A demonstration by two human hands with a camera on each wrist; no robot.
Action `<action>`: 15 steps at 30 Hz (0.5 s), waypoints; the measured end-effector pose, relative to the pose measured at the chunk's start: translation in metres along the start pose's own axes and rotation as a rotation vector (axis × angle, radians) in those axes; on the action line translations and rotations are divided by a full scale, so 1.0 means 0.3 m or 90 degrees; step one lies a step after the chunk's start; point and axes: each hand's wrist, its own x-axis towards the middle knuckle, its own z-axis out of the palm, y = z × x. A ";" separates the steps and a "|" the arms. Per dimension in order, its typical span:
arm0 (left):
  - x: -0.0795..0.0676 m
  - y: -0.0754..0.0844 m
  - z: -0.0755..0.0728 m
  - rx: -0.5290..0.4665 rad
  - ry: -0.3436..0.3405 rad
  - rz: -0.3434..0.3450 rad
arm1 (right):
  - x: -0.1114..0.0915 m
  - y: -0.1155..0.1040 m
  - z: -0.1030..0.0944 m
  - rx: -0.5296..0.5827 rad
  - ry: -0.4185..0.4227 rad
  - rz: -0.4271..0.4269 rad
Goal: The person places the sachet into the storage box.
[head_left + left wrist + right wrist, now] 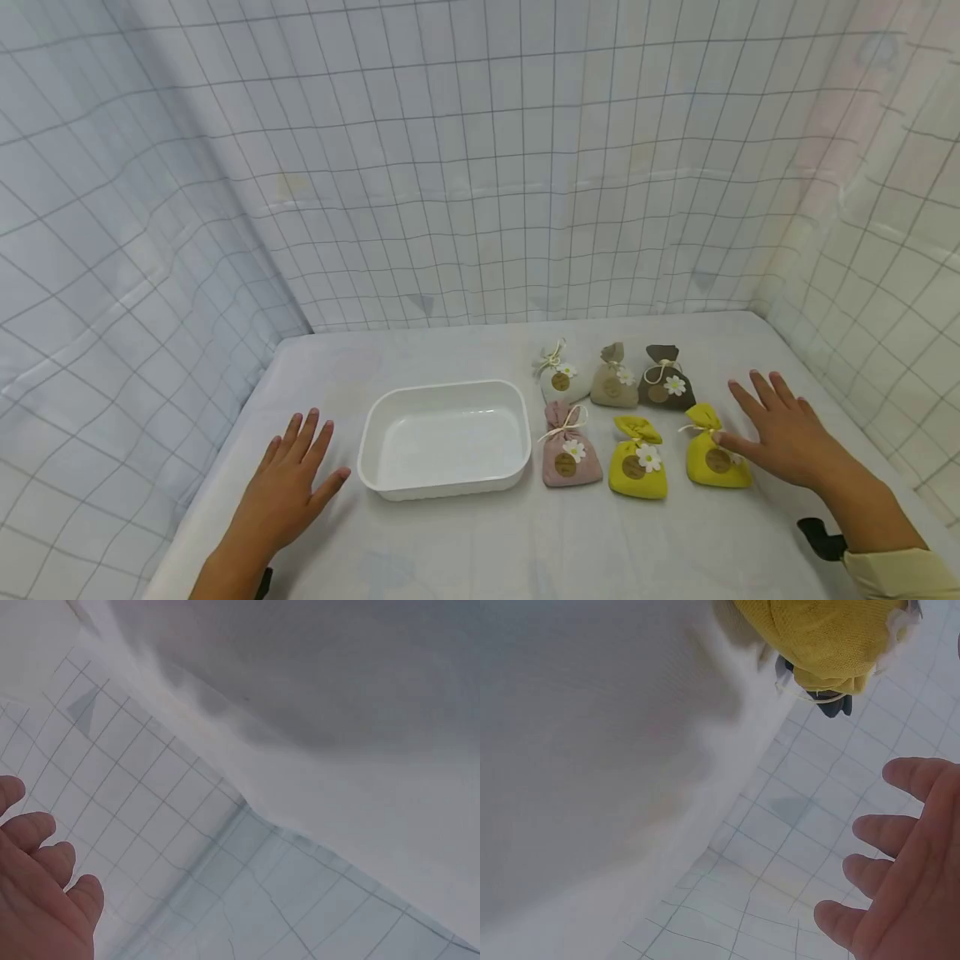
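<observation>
My left hand (281,492) is held flat, fingers straight, to the left of a white rectangular tray (450,489). It holds nothing, and its fingers (56,859) show at the edge of the left wrist view. On the right, my right hand (787,433) spreads its fingers beside a yellow drawstring pouch (705,471). The thumb overlaps this pouch in the head view; I cannot tell whether it touches. Left of that pouch lie another yellow pouch (622,483) and a pink pouch (577,471). Behind them sit a white pouch (573,390), a beige pouch (611,390) and a dark brown pouch (667,395).
A white cloth covers the table (465,542). Grid-patterned curtains (510,192) enclose it at the back and on both sides. Daisy flowers and round brown labels decorate the pouches, which stand close together right of the tray.
</observation>
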 end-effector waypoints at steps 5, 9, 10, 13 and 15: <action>0.014 0.016 0.027 -0.030 -0.007 0.004 | -0.004 -0.004 -0.007 0.086 -0.019 -0.013; 0.025 0.034 0.047 -0.058 -0.018 0.006 | -0.008 -0.009 -0.018 0.198 -0.053 -0.028; 0.028 0.039 0.050 -0.064 -0.018 0.009 | -0.008 -0.011 -0.021 0.218 -0.060 -0.030; 0.037 0.054 0.053 -0.073 -0.022 0.023 | -0.009 -0.014 -0.024 0.250 -0.072 -0.036; 0.041 0.062 0.052 -0.076 -0.031 0.030 | -0.010 -0.014 -0.024 0.265 -0.078 -0.031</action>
